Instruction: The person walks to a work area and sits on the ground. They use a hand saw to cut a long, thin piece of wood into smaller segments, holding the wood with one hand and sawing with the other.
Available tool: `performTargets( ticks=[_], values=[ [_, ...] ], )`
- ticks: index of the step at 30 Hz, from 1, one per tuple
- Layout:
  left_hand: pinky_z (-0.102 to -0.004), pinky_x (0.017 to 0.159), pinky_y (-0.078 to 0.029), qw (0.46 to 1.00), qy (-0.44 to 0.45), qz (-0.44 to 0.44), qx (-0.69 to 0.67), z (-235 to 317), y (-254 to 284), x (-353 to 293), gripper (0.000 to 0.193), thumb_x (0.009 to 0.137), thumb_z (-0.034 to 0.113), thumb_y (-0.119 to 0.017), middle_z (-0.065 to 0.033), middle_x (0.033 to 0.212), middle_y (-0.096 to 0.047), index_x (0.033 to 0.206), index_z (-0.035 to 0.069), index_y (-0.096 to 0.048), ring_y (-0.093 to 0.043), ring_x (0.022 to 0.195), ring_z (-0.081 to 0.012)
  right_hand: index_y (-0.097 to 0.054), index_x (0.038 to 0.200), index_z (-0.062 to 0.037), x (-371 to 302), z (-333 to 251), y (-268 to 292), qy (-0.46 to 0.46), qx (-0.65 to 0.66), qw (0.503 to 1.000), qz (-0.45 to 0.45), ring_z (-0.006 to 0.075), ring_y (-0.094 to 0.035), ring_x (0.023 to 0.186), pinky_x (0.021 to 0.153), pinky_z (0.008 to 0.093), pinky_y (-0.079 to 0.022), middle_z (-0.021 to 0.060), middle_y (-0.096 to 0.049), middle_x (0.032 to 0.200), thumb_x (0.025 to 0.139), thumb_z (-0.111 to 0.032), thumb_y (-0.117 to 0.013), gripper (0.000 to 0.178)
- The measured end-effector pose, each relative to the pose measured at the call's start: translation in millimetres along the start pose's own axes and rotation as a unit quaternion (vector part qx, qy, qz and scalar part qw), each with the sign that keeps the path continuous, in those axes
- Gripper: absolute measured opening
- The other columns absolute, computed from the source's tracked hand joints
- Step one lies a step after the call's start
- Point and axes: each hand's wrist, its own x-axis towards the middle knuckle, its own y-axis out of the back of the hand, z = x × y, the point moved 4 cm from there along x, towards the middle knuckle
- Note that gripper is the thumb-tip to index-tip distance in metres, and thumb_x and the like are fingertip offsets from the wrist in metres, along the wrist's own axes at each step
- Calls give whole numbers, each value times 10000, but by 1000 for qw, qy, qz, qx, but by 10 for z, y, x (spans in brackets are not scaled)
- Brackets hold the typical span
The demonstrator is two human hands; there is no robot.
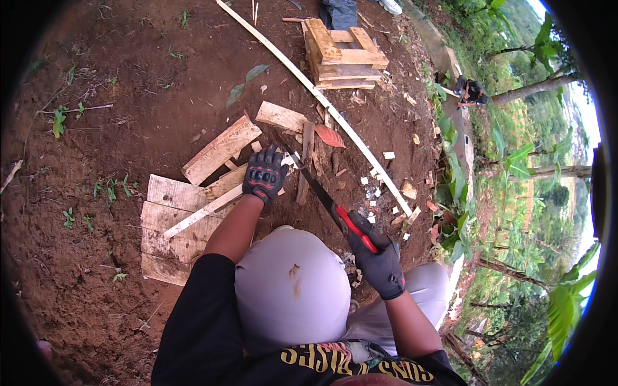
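Observation:
In a black glove, my left hand [264,172] is closed around a thin pale wooden strip [203,217] near its far end, holding it down over some wood pieces. My right hand [378,262], also gloved, grips the red and black handle of a handsaw [318,188]. The saw's dark blade points away and to the left, lying across the strip's end just right of my left hand. Whether its teeth have cut into the wood cannot be made out. Beneath the strip are a short board [226,185] and a flat panel of planks [168,222].
A long thin strip [309,87] lies across the dirt beyond the saw. Small pale offcuts [371,191] are scattered at right. Loose boards [222,148] lie ahead, with a stacked wooden frame [344,61] farther off. Another person [473,92] is at far right near plants.

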Motion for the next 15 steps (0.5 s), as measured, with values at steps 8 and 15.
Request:
performTargets(
  ticks=[8,15],
  values=[
    [-533,1217,-392,1000,6,6,7,-74,48,-13,509,1080,433,-618,-173,1590,-581,1423,58,-643,-557,1450,-328,-725,1452,-97,-75,-163,212,6,-78,996,47,313,-789,1200,1008,397,-612,202,-775,1356,1035,-174,-760,426],
    [-537,1224,-381,1000,-2,7,0,9,34,92,497,1081,431,-621,-172,1589,-582,1421,69,-644,-548,1463,-328,-693,1482,-99,195,-77,-187,41,-45,998,-9,314,-808,1125,936,414,-621,206,-795,1293,1034,-180,-752,459]
  ],
)
